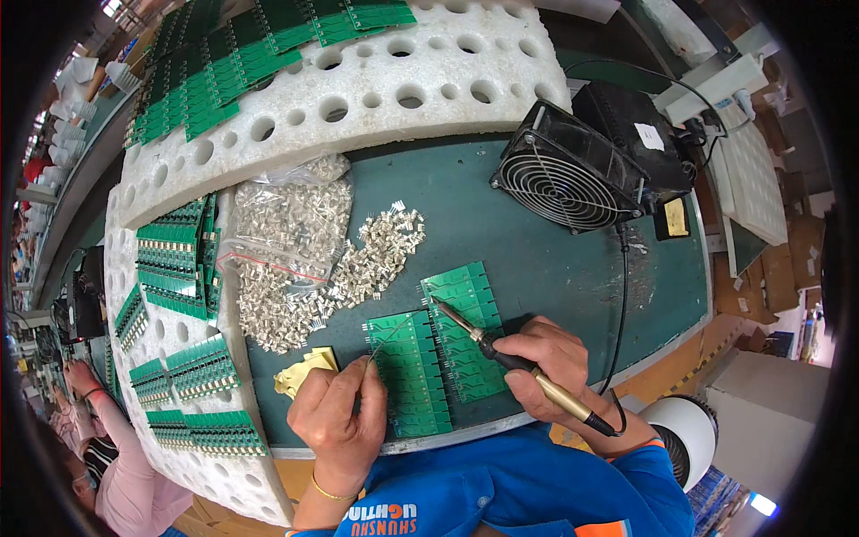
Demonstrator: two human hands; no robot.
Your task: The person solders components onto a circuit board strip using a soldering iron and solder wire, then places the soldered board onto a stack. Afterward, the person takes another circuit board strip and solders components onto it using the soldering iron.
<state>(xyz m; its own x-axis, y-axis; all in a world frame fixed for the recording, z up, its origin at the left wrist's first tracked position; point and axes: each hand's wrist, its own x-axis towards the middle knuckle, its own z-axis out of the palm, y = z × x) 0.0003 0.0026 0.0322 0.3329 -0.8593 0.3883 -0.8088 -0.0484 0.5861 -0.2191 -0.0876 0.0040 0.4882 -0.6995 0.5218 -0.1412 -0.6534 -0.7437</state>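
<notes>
My right hand (548, 362) grips a soldering iron (573, 403) with a gold and black handle. Its metal tip reaches the upper left edge of the right-hand green circuit board panel (479, 309). Between the fingertips of my left hand (335, 416) is a thin wire, apparently solder (390, 338), slanting up over the left-hand green panel (412, 376). Both panels lie side by side at the table's near edge, with small pins along their left edges. Beside my left hand is a crumpled yellow piece (307, 369). Small white connectors (380, 255) form a loose pile beyond it.
A clear plastic bag (291, 206) of connectors lies on the green table (447, 192). White foam sheets (376, 121) with holes carry several green boards. At the right stand a black fan (564, 179) and a cable (624, 304). Another person's pink sleeve (130, 461) shows at left.
</notes>
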